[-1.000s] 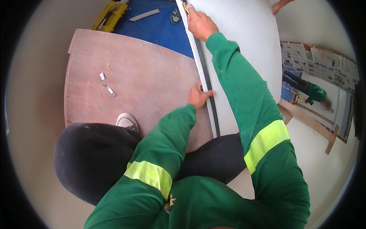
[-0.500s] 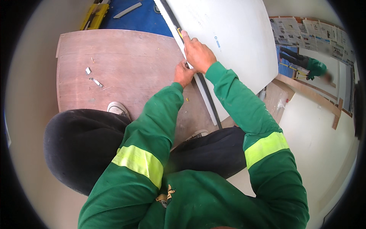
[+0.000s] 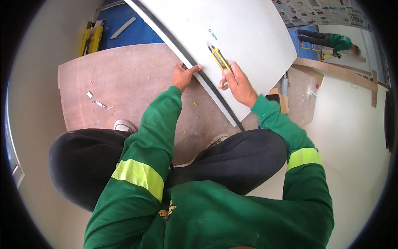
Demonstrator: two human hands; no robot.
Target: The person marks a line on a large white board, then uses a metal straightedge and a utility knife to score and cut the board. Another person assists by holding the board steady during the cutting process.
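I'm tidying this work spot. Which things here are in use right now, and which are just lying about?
In use:
- white panel, its dark edge gripped by the left hand
- yellow utility knife in the right hand
- plywood sheet underneath

Lying about:
- yellow level
- small scraps
- newspapers

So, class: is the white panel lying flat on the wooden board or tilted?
Tilted. The white panel slants, its dark near edge gripped by the left hand above the wooden board.

A single head-worn fisheye view looks steeply down from close above the person's own green sleeves and knees onto a plywood board (image 3: 124,87) on the floor, its straight edges bending toward the rim.
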